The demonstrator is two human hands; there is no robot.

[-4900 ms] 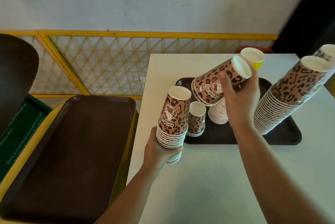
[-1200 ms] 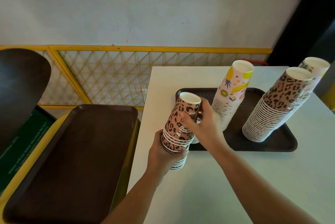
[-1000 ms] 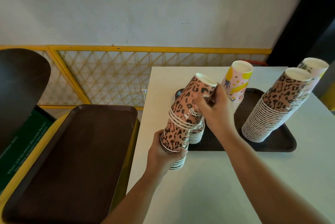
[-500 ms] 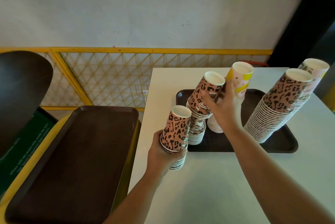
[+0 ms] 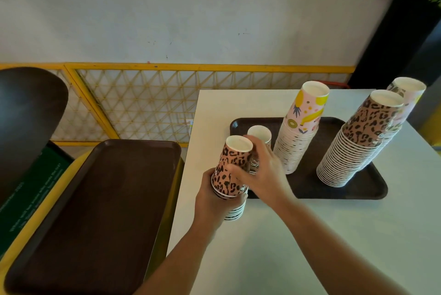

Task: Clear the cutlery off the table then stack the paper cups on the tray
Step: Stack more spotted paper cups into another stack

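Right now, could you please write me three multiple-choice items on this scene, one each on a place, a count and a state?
1. Where does the yellow-patterned stack stand?
A. On the tray on the white table
B. On the tray at the left
C. On the floor

2. How many cup stacks stand at the tray's right end?
A. One
B. Two
C. Four

3. What is the left hand doing?
A. Lying flat on the table
B. Hanging idle
C. Gripping a leopard-print stack

Answers:
1 A: its base sits on the brown tray on the white table.
2 B: a leopard-print stack stands there, with a pink-patterned one behind it.
3 C: its fingers curl round the held stack, which the right hand also touches.
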